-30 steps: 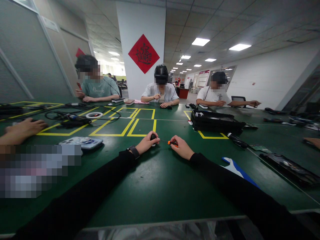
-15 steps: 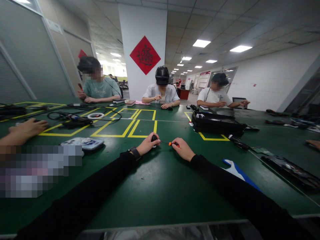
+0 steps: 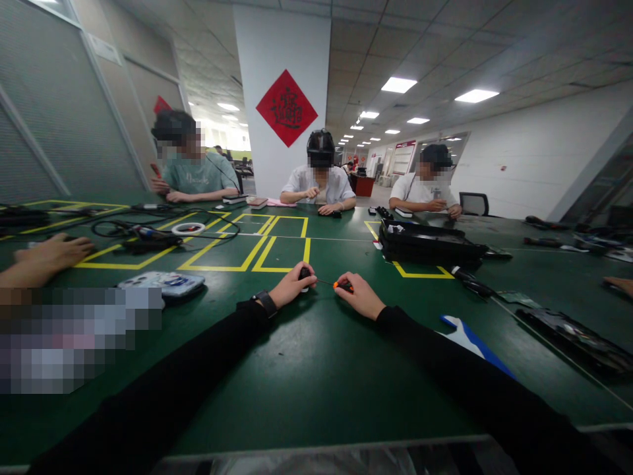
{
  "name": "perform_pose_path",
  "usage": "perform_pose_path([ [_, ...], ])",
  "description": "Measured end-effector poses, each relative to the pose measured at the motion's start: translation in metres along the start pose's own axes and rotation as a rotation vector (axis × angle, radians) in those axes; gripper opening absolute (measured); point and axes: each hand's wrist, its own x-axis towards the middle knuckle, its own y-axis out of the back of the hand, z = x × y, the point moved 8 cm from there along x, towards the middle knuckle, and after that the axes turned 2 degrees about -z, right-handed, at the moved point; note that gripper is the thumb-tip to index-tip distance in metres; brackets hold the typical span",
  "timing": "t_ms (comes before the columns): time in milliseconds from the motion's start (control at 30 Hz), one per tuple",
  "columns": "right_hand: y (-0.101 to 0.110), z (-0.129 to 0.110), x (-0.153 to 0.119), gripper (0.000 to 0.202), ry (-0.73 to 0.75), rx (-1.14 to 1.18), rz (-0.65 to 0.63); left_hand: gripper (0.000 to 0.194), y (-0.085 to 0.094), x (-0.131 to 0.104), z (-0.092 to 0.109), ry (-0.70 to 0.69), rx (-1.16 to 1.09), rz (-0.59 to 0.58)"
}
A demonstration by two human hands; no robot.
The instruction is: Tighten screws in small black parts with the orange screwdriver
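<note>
Near the middle of the green table [image 3: 316, 369], my left hand [image 3: 291, 287] is closed around a small black part [image 3: 305, 272], whose exact kind I cannot make out. My right hand [image 3: 362, 297] grips the orange and black handle of a screwdriver [image 3: 343, 287]. The thin shaft lies level and points left, its tip at the small black part. Fingers of both hands hide much of what they hold.
A phone in a patterned case [image 3: 168, 285] lies to the left, near another person's hand [image 3: 54, 257]. Cables [image 3: 148, 237] and a tape roll [image 3: 188, 229] sit behind it. To the right are a black housing [image 3: 430, 243], a blue-white piece [image 3: 475, 343] and an opened black device [image 3: 578, 336].
My hands, the small black part and the screwdriver stay almost in place. Across the table, the person at the right has drawn one hand inward.
</note>
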Motion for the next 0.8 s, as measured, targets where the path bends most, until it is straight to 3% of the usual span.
perform_pose_path([
  [167, -0.0007, 0.0014, 0.0014, 0.02, -0.003, -0.026, -0.018, 0.025, -0.0001, 0.0006, -0.0036, 0.024, -0.019, -0.003],
  [433, 0.0003, 0.0028, 0.0015, 0.008, -0.004, -0.014, 0.012, 0.026, 0.0003, 0.0012, -0.003, 0.011, -0.007, 0.004],
  [800, -0.0001, 0.0013, 0.0016, 0.017, 0.0, -0.022, -0.01, 0.025, 0.0002, 0.001, -0.002, 0.013, -0.021, -0.002],
])
